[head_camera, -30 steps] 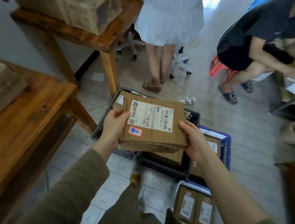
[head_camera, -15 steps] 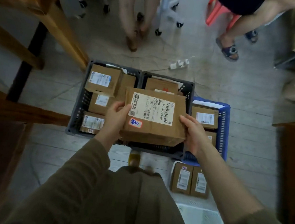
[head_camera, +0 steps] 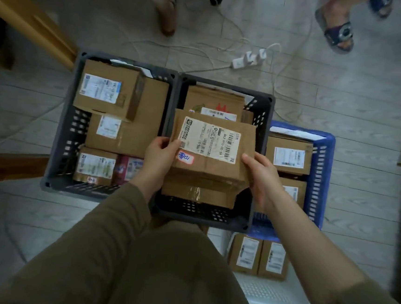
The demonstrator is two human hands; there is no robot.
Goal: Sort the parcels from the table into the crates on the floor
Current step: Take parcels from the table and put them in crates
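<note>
Both hands, left hand (head_camera: 159, 156) and right hand (head_camera: 261, 175), grip a brown parcel (head_camera: 213, 174) by its sides, fingers curled around it, over the middle grey crate (head_camera: 262, 123).

Parcel (head_camera: 215, 153) above the middle crate (head_camera: 261, 162), between two other crates.

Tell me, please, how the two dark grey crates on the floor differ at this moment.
The left grey crate is nearly full of parcels; the middle grey crate has bare floor showing near its front. Both hands, left and right, hold a parcel over the middle one; nothing hangs over the left. Both are slotted plastic.
</note>
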